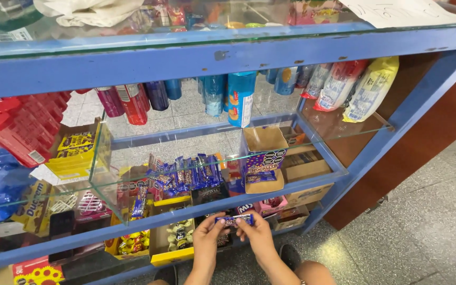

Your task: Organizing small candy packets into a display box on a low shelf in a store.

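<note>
Both hands, left hand point(207, 235) and right hand point(257, 232), pinch closed on the ends of a small purple foil-wrapped candy bar point(234, 220), held between the grips before the blue shelf point(196, 208); it looks light, slick and crushable, best gripped at its ends.

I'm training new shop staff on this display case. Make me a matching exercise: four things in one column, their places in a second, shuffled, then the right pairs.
Things
1. small purple candy bar
2. yellow bag
3. red packs
4. open purple-fronted carton

Places
A. far left of the case
B. middle glass shelf, right of the loose purple bars
C. held between the left hand and right hand
D. upper glass shelf, right end

Pairs: 1-C, 2-D, 3-A, 4-B
</note>
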